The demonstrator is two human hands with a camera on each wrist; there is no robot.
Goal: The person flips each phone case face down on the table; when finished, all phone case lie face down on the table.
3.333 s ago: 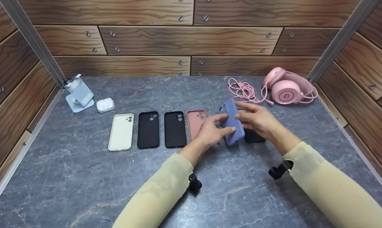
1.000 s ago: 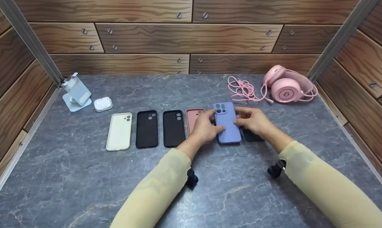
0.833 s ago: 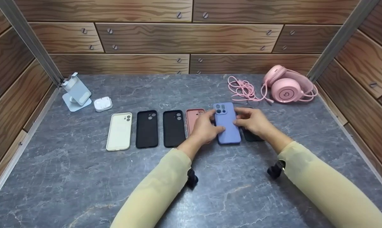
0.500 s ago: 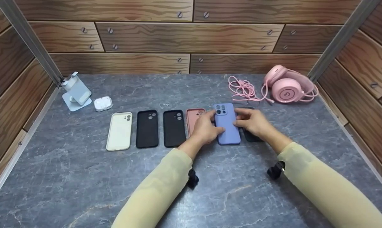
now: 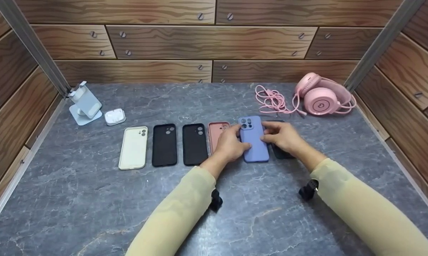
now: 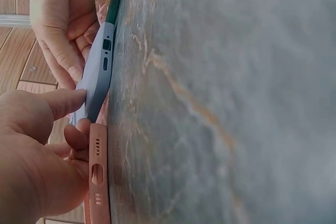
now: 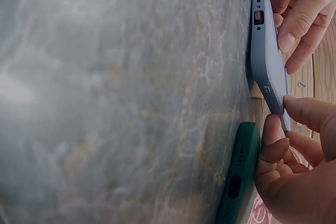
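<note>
A blue phone case [image 5: 257, 150] lies back side up, its camera cutouts at the far end. At its left edge my left hand [image 5: 228, 145] holds it, thumb on the back. My right hand [image 5: 285, 137] pinches the right edge between thumb and fingers. In the right wrist view, the blue case [image 7: 266, 51] stands slightly tilted, one edge off the tabletop. Partly under my left hand lies a pink phone case [image 5: 216, 132]. A dark green case [image 7: 240, 169], partly hidden by my right hand in the head view, lies to the right.
Left of the pink case lie two black cases [image 5: 195, 145] and a cream case [image 5: 133, 148] in a row. Pink headphones [image 5: 320, 101] with a coiled cable [image 5: 272, 101] sit back right. A pale blue stand [image 5: 86, 103] and a small white box [image 5: 115, 116] sit back left.
The blue case was held up and tilted in the air, and was then lowered between the pink and dark green cases. In the last second, it and both hands have barely moved.
</note>
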